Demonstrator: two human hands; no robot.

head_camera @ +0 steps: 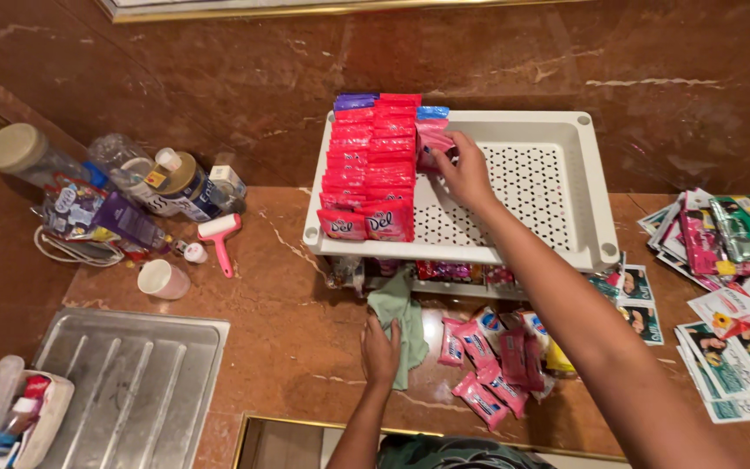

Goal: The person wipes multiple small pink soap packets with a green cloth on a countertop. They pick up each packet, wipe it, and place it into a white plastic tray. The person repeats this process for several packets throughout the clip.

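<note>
My right hand (464, 171) reaches into the white perforated tray (542, 187) and pinches a pink sachet (432, 142) standing at the start of a third row. Two rows of red sachets (369, 169) stand packed along the tray's left side. My left hand (381, 352) presses flat on a green cloth (397, 314) on the brown marble counter, just in front of the tray. A loose pile of pink sachets (495, 360) lies to the right of that hand.
Stacks of sachets with pictures (726, 295) lie at the right. Bottles, jars and a pink lint roller (220, 236) crowd the left, with a small cup (163, 279). A metal drain tray (132, 382) and a pouch (15, 421) sit at the lower left.
</note>
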